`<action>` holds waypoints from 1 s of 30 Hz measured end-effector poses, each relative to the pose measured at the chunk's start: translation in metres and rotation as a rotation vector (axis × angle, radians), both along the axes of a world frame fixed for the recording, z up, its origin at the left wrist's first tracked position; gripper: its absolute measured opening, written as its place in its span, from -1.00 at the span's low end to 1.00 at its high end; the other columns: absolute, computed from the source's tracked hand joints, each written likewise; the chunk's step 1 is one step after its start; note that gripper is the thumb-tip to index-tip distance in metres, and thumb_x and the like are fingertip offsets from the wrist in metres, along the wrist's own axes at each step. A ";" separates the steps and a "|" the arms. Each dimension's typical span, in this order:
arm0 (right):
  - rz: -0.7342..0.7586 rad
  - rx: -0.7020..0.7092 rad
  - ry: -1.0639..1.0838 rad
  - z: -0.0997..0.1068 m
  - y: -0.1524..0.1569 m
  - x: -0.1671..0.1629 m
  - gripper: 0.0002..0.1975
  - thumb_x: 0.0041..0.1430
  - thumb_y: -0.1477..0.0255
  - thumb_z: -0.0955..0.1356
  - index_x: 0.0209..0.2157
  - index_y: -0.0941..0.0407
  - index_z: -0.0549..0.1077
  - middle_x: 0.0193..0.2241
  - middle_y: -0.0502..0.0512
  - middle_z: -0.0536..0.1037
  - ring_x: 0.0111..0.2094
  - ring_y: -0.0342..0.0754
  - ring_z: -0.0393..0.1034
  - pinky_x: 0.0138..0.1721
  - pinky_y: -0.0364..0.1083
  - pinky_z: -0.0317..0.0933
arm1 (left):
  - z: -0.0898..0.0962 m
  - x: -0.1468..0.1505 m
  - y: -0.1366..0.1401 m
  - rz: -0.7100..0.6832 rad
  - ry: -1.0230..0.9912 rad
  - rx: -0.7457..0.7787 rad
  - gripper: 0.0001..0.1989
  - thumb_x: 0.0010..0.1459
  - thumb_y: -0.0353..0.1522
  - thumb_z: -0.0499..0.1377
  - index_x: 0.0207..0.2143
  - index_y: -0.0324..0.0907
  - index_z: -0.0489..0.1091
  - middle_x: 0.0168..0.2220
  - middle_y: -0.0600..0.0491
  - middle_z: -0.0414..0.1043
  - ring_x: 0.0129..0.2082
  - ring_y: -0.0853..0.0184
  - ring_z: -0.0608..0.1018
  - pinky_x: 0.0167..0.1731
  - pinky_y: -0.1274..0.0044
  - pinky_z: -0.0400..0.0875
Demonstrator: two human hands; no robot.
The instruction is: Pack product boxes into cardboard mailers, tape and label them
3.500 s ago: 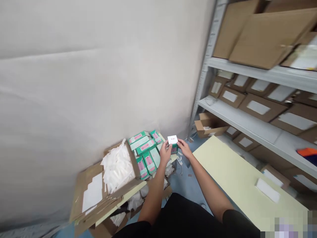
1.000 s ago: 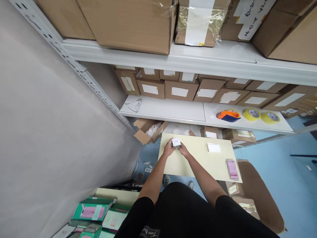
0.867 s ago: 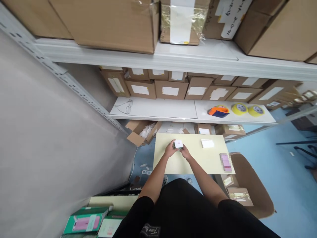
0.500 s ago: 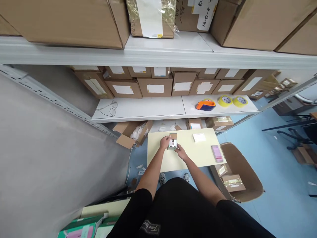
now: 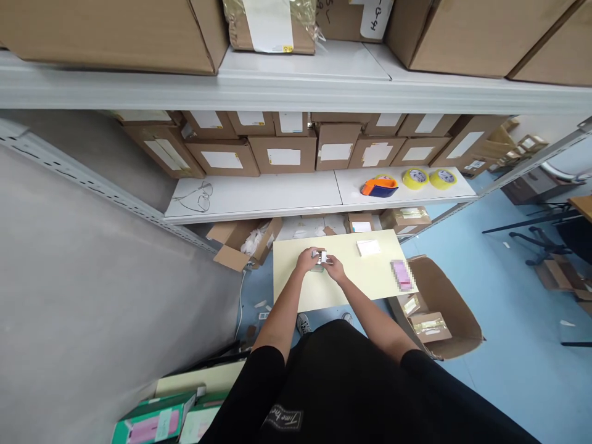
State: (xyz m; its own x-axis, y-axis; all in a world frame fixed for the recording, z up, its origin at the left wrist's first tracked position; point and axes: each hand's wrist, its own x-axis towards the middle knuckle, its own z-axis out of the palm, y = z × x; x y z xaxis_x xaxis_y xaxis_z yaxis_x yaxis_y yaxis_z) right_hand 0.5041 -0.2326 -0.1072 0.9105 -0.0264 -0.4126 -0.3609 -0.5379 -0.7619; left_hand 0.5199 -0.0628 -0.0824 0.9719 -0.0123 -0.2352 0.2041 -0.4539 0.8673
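A small box with white at its top is between my two hands over the pale yellow table. My left hand is closed on its left side, fingers reaching over the top. From the right, my right hand pinches the box's edge near a white part at the top. What that white part is, I cannot make out. To the right lie a white stack, perhaps cards or a flat box, and a blurred-out pink item near the table's right edge.
Beyond the table, a shelf holds an orange-and-blue tape dispenser, yellow tape rolls, glasses-like wire and cardboard boxes. A large open carton stands right of the table, another open carton on the left.
My hands have come closer together over the top of the small box. The raised brown flap seen before no longer shows. The whole view has shifted slightly.
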 end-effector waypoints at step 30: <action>0.328 -0.517 0.022 0.047 0.029 0.038 -0.46 -0.17 0.36 0.61 -0.06 0.06 0.60 0.27 0.37 0.34 0.26 0.36 0.31 0.11 0.14 0.34 | -0.009 -0.024 0.001 -0.045 -0.018 0.067 -0.21 -0.19 -0.46 0.47 0.17 -0.09 0.43 0.25 -0.15 0.47 0.22 -0.04 0.53 0.22 0.22 0.39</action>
